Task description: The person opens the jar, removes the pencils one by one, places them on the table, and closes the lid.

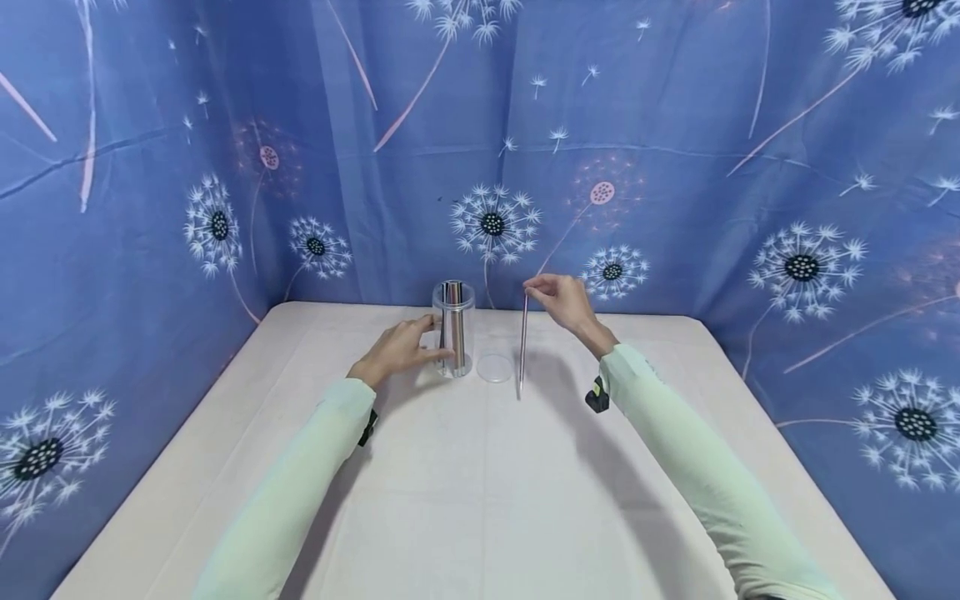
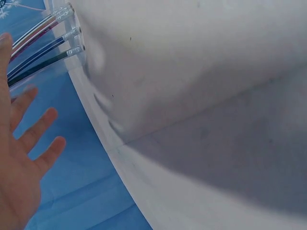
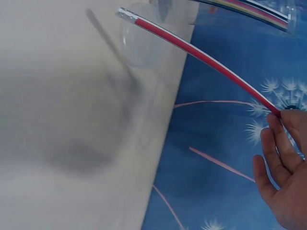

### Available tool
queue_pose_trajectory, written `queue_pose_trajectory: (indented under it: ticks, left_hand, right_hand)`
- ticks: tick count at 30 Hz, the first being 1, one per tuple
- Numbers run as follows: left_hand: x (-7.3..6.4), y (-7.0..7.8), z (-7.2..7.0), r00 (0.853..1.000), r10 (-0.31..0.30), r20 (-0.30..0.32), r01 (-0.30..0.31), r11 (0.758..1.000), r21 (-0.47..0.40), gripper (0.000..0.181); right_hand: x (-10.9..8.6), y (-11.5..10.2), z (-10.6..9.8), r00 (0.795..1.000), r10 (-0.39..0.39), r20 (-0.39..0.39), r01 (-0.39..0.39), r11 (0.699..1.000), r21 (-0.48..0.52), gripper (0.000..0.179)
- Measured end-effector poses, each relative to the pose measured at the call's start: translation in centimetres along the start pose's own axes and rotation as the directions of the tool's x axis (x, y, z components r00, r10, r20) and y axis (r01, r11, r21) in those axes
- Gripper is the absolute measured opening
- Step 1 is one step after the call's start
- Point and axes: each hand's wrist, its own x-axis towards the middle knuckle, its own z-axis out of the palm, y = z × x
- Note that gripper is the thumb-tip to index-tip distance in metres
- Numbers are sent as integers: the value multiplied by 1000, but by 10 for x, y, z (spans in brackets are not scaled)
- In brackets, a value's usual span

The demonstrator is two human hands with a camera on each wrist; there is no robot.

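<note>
A clear cylindrical jar (image 1: 467,317) stands upright on the table with several striped pencils (image 1: 454,329) in it. My left hand (image 1: 401,346) holds the jar from its left side, thumb in front and fingers toward the back; in the left wrist view the other fingers spread apart. My right hand (image 1: 564,300) pinches the top end of a red pencil (image 3: 201,56) with a white stripe and silver lower end. That pencil hangs nearly vertical, right of the jar. Between them a clear round lid (image 1: 495,368) lies flat on the table.
The white-covered table (image 1: 480,500) meets a blue dandelion-print curtain (image 1: 420,192) at the back and on both sides. Shadows of both arms fall across the cloth.
</note>
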Motion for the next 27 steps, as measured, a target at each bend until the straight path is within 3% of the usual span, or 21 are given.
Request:
queue_pose_trajectory:
  ticks: [7, 15, 27]
  left_hand:
    - [1, -1, 1, 1000, -18, 4, 18, 1000, 9, 80]
    - [2, 1, -1, 1000, -11, 11, 11, 1000, -12, 81]
    - [1, 0, -1, 1000, -14, 7, 14, 1000, -16, 77]
  right_hand:
    - [-1, 14, 18, 998, 35, 46, -34, 999, -35, 17]
    - [-6, 36, 44, 995, 93, 34, -92, 995, -43, 20]
    - [-25, 56, 71, 960, 257, 112, -251, 966, -63, 22]
